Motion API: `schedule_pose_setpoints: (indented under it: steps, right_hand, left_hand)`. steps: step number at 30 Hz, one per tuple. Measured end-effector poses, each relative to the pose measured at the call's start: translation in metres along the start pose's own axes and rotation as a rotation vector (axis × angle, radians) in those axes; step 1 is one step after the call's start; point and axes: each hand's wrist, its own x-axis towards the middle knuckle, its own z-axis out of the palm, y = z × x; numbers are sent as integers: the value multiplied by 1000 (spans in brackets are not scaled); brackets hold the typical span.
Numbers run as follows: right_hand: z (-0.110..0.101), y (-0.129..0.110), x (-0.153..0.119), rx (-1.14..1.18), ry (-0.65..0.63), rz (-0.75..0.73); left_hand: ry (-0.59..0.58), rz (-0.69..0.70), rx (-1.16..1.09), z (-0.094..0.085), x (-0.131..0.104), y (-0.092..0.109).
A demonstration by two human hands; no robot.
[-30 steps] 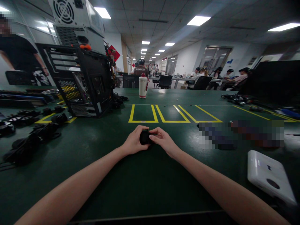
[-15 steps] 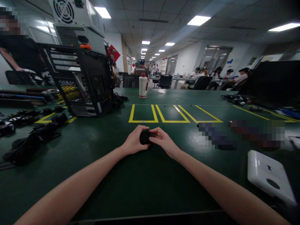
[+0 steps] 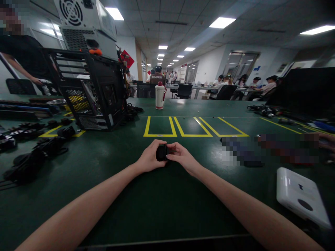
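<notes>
Over the green tabletop, in the middle of the head view, my left hand (image 3: pixel 151 157) curves around a small black object (image 3: pixel 161 152). Thumb and fingers grip it from the left. The object looks blocky with a dark, rounded face; its exact kind cannot be made out. My right hand (image 3: pixel 181 157) is at its right side, thumb and fingertips pinched against that edge. Whether a smaller part sits between the right fingertips is hidden.
A black open computer case (image 3: pixel 102 90) stands left, with black cables and adapters (image 3: pixel 39 153) before it. Yellow tape outlines (image 3: pixel 159 135) and a white bottle (image 3: pixel 159 97) lie ahead. Rightward are a white device (image 3: pixel 300 195), blurred flat items (image 3: pixel 242 151) and another person's hand (image 3: pixel 326 141).
My hands and the black object stay almost in place. Another person's hand has come in at the right edge, and the person at the left has shifted an arm.
</notes>
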Motion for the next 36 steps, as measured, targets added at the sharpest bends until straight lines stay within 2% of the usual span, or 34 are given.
schedule_pose_setpoints:
  steps: [8,11,17,23,31,36]
  right_hand:
    - [1,0,1,-22,44,21]
    - [0,2,3,-8,25,46]
    - [0,1,0,39,-36,-21]
    - [0,3,1,-21,48,-66]
    - [-2,1,3,-24,33,15]
    - [1,0,0,-28,23,-12]
  left_hand:
    - [-2,1,6,2,0,-3]
    - [-2,-4,9,2,0,-4]
    - [9,1,18,3,0,-3]
    - [7,-1,20,2,0,-3]
    - [1,8,12,2,0,-3]
    - [0,2,14,2,0,-2]
